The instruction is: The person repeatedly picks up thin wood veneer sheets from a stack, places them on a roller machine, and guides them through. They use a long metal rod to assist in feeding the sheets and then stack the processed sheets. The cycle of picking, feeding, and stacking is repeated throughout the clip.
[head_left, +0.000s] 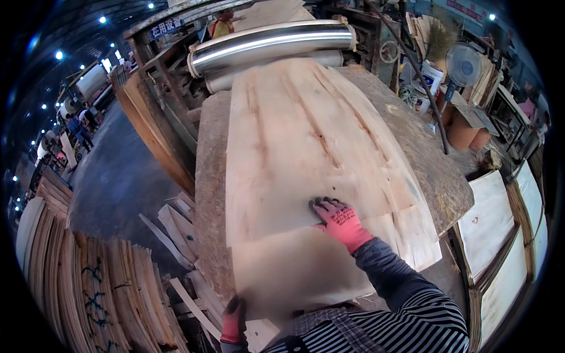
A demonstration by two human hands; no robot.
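Note:
A long pale wood veneer sheet (pixel 282 135) with brown streaks lies on a worn table and reaches up to the rollers. Across its near end lies a second, shorter veneer sheet (pixel 294 270). My right hand (pixel 341 223), in a pink glove with dark fingertips, rests on the veneer where the two sheets overlap, palm down and fingers stretched out. At the lower edge, my left hand (pixel 233 323), gloved alike, has its fingers closed at the near left corner of the shorter sheet. Part of that grip is hidden.
A shiny metal roller (pixel 271 46) spans the table's far end, with a person (pixel 223 26) beyond it. Veneer stacks (pixel 100 288) stand at the left, and more sheets (pixel 485 223) at the right. A fan (pixel 463 65) and a dark slanted pole (pixel 421 73) stand right of the table.

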